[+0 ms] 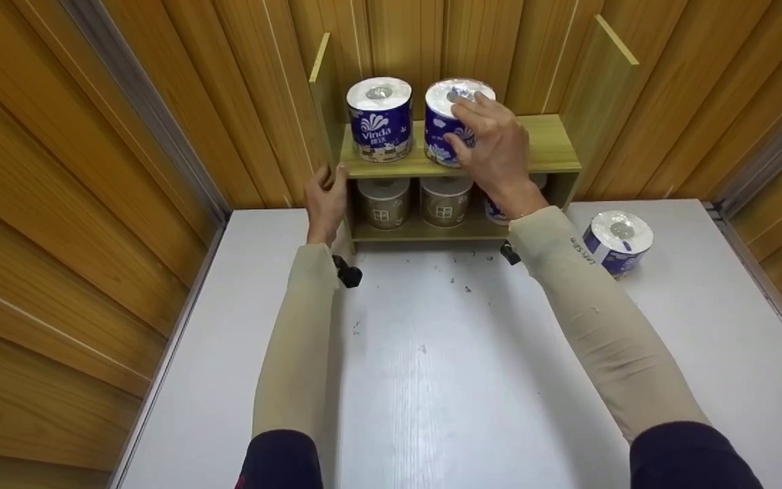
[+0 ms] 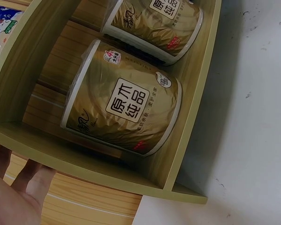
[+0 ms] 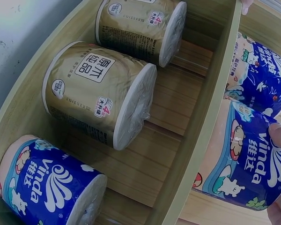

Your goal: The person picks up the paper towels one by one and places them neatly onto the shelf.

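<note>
My right hand (image 1: 496, 146) grips a blue Vinda toilet roll (image 1: 440, 139) on the upper board of a small wooden shelf (image 1: 398, 166). In the right wrist view its thumb and a finger show against the printed wrapper of the roll (image 3: 246, 161). A second blue toilet roll (image 1: 381, 129) stands upright to its left. My left hand (image 1: 326, 207) touches the outside of the shelf's left side panel; its fingertips are partly hidden behind the panel in the left wrist view. Below, two gold toilet rolls (image 2: 124, 101) and a blue one (image 3: 51, 183) stand in the lower compartment.
Another blue-wrapped toilet roll (image 1: 618, 241) stands on the white table (image 1: 418, 380), right of the shelf. Wood-panelled walls (image 1: 79, 170) enclose the back and sides. Small dark specks (image 1: 468, 289) lie in front of the shelf.
</note>
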A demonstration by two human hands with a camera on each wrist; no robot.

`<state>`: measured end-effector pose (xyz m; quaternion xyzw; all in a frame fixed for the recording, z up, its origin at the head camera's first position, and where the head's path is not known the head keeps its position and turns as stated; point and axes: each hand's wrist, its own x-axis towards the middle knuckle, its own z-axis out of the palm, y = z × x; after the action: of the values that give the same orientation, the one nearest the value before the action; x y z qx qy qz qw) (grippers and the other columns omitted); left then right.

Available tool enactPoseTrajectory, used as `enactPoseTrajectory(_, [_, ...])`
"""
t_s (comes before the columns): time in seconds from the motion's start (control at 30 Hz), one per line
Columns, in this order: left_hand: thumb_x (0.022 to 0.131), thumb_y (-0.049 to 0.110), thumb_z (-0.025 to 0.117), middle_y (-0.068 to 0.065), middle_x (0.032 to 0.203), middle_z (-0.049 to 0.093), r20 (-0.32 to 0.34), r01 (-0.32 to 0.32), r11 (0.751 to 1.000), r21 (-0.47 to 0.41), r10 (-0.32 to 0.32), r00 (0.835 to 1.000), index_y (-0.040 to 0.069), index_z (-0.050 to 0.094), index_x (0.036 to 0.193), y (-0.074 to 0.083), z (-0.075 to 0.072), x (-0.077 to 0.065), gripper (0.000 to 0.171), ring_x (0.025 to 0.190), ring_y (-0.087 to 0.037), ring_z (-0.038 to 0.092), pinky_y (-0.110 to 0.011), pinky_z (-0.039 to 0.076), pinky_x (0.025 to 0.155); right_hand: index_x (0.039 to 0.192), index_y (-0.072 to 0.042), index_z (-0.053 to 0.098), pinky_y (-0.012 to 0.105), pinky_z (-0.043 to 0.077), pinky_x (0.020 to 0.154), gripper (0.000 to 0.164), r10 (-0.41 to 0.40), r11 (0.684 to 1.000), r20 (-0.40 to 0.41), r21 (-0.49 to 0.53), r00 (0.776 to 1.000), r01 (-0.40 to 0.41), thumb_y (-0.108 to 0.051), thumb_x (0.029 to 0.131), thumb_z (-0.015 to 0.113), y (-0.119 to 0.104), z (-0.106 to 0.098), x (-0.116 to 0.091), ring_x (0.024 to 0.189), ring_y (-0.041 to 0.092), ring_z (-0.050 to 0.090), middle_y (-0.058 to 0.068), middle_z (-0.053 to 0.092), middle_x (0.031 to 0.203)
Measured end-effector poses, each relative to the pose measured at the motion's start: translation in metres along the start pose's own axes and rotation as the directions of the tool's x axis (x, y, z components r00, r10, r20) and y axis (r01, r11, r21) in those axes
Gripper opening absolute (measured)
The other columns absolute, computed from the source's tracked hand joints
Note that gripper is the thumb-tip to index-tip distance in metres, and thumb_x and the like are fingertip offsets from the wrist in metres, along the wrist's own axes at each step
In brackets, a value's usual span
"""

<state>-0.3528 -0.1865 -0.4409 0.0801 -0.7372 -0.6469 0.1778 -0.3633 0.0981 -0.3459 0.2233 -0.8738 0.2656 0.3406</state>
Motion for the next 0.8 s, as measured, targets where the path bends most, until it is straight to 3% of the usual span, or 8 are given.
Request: enactPoseTrajectory(0.8, [0.109, 0.042, 0.061, -0.018, 0.169, 0.04, 0.008, 0.038, 0.999, 0.023, -0.038, 0.999, 0.003, 0.039, 0.164, 0.0007, -0.0003, -0.0014, 0.071, 0.152, -0.032, 0.047, -0.039, 0.046, 0.122, 0.132, -0.01, 0.074, 0.044, 0.042, 0.124, 0.042, 0.03, 1.0, 0.008, -0.009, 1.0, -0.03, -0.024, 0.093, 0.085, 0.0013, 0.0067, 0.0099, 0.142, 0.038, 0.059, 0.011, 0.069, 0.14])
